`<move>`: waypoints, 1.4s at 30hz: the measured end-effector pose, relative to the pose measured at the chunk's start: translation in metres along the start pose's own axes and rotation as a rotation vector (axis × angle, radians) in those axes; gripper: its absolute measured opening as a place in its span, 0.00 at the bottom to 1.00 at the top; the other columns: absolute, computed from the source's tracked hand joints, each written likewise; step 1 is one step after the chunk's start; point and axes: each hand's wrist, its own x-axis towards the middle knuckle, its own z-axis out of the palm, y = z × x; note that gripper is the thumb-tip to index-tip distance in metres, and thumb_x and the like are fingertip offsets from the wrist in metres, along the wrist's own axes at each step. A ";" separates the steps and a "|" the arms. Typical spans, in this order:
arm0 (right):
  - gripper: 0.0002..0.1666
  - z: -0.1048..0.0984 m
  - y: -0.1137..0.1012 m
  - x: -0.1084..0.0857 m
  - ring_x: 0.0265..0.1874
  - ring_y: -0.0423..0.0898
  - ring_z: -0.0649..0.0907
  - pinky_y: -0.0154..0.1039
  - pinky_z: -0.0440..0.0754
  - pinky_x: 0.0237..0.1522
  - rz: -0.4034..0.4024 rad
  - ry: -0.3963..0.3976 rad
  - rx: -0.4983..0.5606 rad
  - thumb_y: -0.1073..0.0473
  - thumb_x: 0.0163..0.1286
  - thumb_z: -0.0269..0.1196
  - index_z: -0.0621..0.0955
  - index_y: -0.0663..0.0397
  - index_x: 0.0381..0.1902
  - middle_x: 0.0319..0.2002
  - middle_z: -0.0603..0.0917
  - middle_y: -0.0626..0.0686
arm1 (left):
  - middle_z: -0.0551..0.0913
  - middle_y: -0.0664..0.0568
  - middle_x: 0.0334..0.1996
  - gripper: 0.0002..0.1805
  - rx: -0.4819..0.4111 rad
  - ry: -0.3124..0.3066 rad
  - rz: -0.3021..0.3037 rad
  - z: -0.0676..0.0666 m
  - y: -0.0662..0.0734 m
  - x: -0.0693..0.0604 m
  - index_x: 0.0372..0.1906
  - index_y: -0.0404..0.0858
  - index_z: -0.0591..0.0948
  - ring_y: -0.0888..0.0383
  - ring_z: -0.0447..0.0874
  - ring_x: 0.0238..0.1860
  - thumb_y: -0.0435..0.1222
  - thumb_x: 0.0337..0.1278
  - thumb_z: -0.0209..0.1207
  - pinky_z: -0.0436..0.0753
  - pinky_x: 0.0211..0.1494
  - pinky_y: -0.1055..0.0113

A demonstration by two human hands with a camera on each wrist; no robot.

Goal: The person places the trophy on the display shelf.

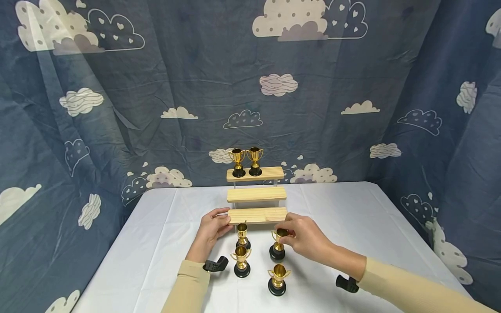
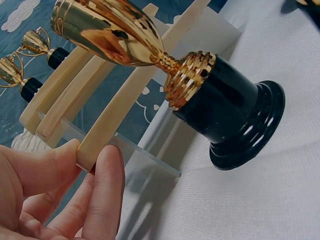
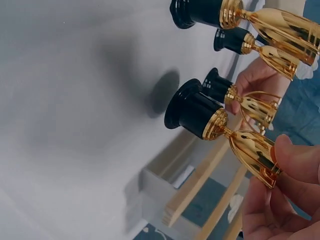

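Note:
My left hand [image 1: 211, 228] holds the left end of the lowest wooden step [image 1: 256, 215] of a three-tier display stand; in the left wrist view, thumb and fingers pinch the plank [image 2: 117, 110]. With thumb and fingertips, my right hand [image 1: 307, 237] pinches the rim of a small gold trophy cup [image 1: 277, 252] on a black base. In the right wrist view this trophy cup [image 3: 197, 112] is off the cloth, its shadow apart from the base. Three similar trophies stand upright on the table: one by the left hand [image 1: 242, 237], a second trophy [image 1: 241, 265] nearer, and a third trophy [image 1: 278, 282] front right.
Two more gold trophies, a left one [image 1: 237, 163] and a right one [image 1: 255, 161], stand side by side on the top step [image 1: 274, 174]. The middle step [image 1: 256, 194] is bare wood. A white cloth [image 1: 168, 243] covers the table, with a cloud-patterned curtain [image 1: 219, 87] behind.

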 end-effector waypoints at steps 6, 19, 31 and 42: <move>0.19 -0.005 0.001 0.002 0.27 0.36 0.76 0.30 0.79 0.26 0.011 0.023 -0.002 0.63 0.55 0.78 0.89 0.51 0.47 0.34 0.81 0.40 | 0.84 0.42 0.41 0.24 -0.006 -0.002 -0.003 0.000 0.000 0.000 0.62 0.28 0.78 0.55 0.87 0.34 0.21 0.59 0.62 0.90 0.44 0.64; 0.21 -0.018 0.001 0.004 0.29 0.36 0.77 0.31 0.81 0.30 0.007 0.039 -0.002 0.64 0.55 0.78 0.89 0.51 0.48 0.34 0.82 0.39 | 0.83 0.40 0.43 0.24 0.004 -0.009 0.002 -0.001 0.000 -0.001 0.62 0.28 0.77 0.55 0.87 0.35 0.22 0.61 0.62 0.89 0.46 0.62; 0.22 -0.030 -0.001 0.006 0.31 0.36 0.78 0.32 0.81 0.31 -0.023 0.083 0.017 0.64 0.55 0.78 0.89 0.53 0.49 0.35 0.83 0.39 | 0.83 0.40 0.43 0.24 0.002 -0.015 0.003 -0.001 0.000 -0.001 0.62 0.29 0.77 0.55 0.86 0.35 0.22 0.61 0.62 0.89 0.48 0.62; 0.22 -0.041 0.000 0.014 0.31 0.36 0.78 0.33 0.81 0.30 -0.006 0.112 0.012 0.63 0.56 0.78 0.89 0.50 0.50 0.36 0.83 0.38 | 0.84 0.41 0.42 0.24 -0.002 -0.010 -0.001 -0.001 -0.001 0.000 0.62 0.30 0.78 0.54 0.87 0.36 0.22 0.61 0.62 0.89 0.47 0.62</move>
